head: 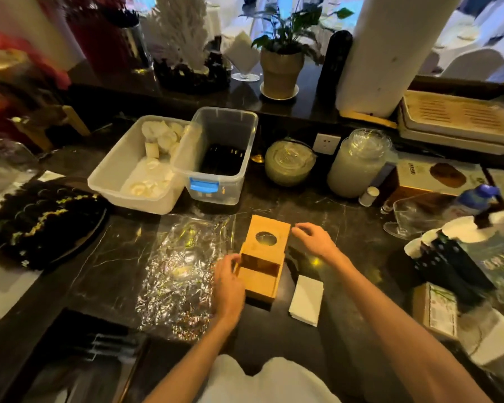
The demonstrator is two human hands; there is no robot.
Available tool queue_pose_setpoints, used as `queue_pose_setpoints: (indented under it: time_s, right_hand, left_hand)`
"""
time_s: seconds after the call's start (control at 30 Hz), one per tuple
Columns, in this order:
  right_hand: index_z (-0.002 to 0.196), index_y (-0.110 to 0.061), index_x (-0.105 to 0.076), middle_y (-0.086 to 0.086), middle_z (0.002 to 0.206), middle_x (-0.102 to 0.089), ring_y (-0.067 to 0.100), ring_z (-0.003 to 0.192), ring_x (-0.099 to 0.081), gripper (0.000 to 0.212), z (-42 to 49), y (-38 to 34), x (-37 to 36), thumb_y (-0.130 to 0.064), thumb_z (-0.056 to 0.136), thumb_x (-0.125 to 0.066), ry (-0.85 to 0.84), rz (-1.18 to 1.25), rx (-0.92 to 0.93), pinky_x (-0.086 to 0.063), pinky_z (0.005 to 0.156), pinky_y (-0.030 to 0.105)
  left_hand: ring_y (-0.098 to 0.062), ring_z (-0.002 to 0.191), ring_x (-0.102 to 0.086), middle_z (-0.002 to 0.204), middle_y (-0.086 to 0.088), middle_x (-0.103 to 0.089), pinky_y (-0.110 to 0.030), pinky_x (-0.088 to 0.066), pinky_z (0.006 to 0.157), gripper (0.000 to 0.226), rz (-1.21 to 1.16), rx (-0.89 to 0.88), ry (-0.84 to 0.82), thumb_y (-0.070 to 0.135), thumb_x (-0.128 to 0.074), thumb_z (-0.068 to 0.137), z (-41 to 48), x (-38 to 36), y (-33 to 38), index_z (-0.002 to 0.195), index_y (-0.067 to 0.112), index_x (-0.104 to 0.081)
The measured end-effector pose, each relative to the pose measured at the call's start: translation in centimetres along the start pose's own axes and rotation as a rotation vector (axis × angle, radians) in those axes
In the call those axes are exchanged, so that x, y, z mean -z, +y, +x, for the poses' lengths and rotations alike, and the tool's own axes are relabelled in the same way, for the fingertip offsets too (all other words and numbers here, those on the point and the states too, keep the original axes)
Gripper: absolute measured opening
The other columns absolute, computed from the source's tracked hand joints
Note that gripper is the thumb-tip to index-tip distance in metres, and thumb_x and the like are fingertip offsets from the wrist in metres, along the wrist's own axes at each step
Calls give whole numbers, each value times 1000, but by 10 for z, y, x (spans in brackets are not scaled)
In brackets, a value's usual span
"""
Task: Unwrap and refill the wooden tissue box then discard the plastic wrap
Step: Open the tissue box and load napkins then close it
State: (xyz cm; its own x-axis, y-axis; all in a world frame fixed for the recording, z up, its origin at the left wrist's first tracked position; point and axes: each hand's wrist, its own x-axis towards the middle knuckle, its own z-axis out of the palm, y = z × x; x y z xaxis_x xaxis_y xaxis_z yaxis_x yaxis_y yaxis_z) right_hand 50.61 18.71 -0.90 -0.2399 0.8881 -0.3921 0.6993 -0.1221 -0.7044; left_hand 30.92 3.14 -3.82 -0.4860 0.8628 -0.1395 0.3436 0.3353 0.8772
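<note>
Worktop (274, 205): dark marbled stone, crowded at the back and on both sides; the middle strip in front of the person is the working space
Plastic wrap (184, 269): a large crinkled clear sheet lying flat on the worktop left of the box; already off the box, not yet discarded; its right edge runs under or just beside the left hand
Wooden tissue box (264, 257): centre of the worktop, lying with its round-holed face up; the near panel is slid partway out, showing a dark opening that looks empty
Left hand (229, 282): grip closed on the near left corner of the box, at the edge of the sliding panel; thumb and fingers pinch the wood
Right hand (313, 241): beside the far right corner of the box; fingers curled but spread, holding nothing; I cannot tell whether the fingertips touch the wood
Tissue stack (306, 299): a small white folded pile on the worktop just right of the box, apart from both hands
Stage, as I judge it: unwrapping done; box being opened; refill and disposal remain
Risk, panel: pulled one-handed from a corner it may skew and jam, or come right out and drop
Risk, tissues: a loose stack could fan or crumple when pushed through the narrow opening
Risk, wrap: light and close to the left forearm; it could cling or be swept off the edge
</note>
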Motion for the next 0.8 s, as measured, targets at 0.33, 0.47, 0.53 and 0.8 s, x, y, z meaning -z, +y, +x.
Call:
queue_pose_setpoints:
  time_s: [0.33, 0.47, 0.53, 0.8]
  right_hand:
    - [119, -10, -68, 10, 118, -70, 25, 108, -65, 31, -33, 91, -12, -19, 89, -64, -393, -461, -23, -50, 84, 32]
    - [120, -5, -67, 13, 122, -68, 27, 112, -63, 32, -34, 98, -9, -12, 88, -64, -424, -441, -24, -49, 90, 34]
    - [118, 1, -66, 16, 116, -68, 26, 103, -63, 31, -37, 107, -4, -8, 89, -64, -447, -342, -40, -49, 83, 33]
    - [109, 5, -57, 8, 102, -64, 10, 87, -62, 30, -115, 172, 2, 14, 81, -65, -28, 378, -26, -53, 69, 11]
  left_hand:
    - [-18, 62, -52, 81, -12, -55, -24, -44, 47, 26, -550, 921, -207, 12, -49, 100, -93, -122, 12, 121, 16, -35]
    - [-33, 101, -66, 123, -24, -62, -30, -51, 59, 47, -560, 912, -130, 7, -61, 93, -96, -139, 10, 132, 2, -36]
    - [-33, 107, -65, 125, -22, -62, -30, -53, 59, 44, -529, 898, -127, 5, -65, 90, -96, -143, 8, 127, -1, -42]
    - [-28, 112, -61, 124, -17, -60, -26, -55, 83, 43, -261, 444, -379, -6, -65, 84, -87, -151, 5, 125, 2, -53]
